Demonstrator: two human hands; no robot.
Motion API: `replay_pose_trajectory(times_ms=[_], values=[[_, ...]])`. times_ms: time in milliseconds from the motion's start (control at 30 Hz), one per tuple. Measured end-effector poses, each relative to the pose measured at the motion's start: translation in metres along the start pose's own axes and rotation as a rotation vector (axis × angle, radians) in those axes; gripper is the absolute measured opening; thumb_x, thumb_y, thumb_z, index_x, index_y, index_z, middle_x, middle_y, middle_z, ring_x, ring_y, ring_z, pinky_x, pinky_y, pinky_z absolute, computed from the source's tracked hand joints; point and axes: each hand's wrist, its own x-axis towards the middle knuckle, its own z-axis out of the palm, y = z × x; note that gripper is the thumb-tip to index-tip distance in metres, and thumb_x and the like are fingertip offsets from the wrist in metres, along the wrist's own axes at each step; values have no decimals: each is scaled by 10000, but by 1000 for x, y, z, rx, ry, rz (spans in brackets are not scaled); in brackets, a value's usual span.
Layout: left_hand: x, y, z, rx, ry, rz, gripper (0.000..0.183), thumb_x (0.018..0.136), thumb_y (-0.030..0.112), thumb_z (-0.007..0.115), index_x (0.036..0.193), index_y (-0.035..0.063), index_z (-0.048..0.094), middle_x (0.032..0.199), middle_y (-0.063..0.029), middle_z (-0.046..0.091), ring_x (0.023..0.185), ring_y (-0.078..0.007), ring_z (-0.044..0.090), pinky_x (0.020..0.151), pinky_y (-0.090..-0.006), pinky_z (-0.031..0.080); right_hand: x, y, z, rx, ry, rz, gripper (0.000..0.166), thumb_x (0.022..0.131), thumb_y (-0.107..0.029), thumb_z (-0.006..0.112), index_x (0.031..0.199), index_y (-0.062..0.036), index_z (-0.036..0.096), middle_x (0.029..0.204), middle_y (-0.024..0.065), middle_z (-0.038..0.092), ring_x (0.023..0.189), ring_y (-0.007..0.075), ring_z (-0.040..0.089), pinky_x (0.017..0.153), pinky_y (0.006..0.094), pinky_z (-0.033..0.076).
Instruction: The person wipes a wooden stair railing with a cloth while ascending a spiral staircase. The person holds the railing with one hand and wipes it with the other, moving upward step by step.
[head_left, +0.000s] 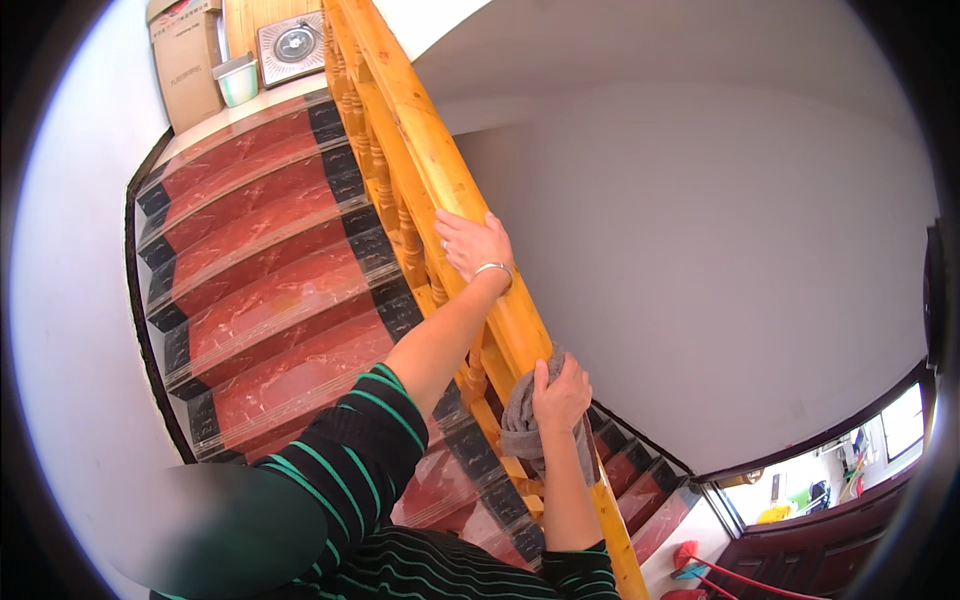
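My left hand (477, 244), with a ring and a silver-coloured bracelet, lies over the top of a varnished wooden handrail (420, 127). Its fingers reach towards the stair side and the thumb is on the other side. Lower down the same rail, my right hand (561, 394) holds a grey cloth (523, 420) against the wood. The cloth wraps over the rail and hangs down on both sides. Turned wooden balusters (381, 176) stand under the rail.
Red and black stone-patterned stairs (277, 300) run along the rail's left side. At the top stand a cardboard box (187, 71), a small bin (238, 81) and a square panel with a round centre (292, 46). A red-bristled brush (685, 553) is at lower right, near a dark door (810, 562).
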Motion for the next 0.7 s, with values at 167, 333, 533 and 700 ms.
replay_pose_trajectory(times_ms=[167,333,533,700], values=[[-2,8,2,-15,2,2,758,851,287,637,1388,-69,236,1250,-203,436,1071,-356,530,904,-436,460,-23,27,-12,-50,-5,90,472,853,-379,611,1129,2,568,1018,203,633,929,392,586,808,488,445],[-9,9,5,-35,-46,-11,761,852,290,637,1390,-66,232,1253,-201,436,1073,-361,529,908,-436,458,-98,92,-40,-94,47,273,415,863,-366,587,1083,-14,595,937,210,620,875,409,578,770,495,448],[-3,4,0,2,-1,-13,761,855,295,635,1392,-65,233,1262,-203,433,1066,-355,537,907,-420,460,-181,149,-79,-94,128,365,372,883,-346,556,1055,-18,597,903,214,609,841,417,570,715,492,445],[-8,8,1,16,-14,-12,765,854,297,637,1393,-66,233,1260,-199,434,1049,-346,548,895,-418,468,-181,152,-91,-146,105,403,424,887,-432,546,1019,-38,631,929,176,657,856,387,604,756,486,473]])
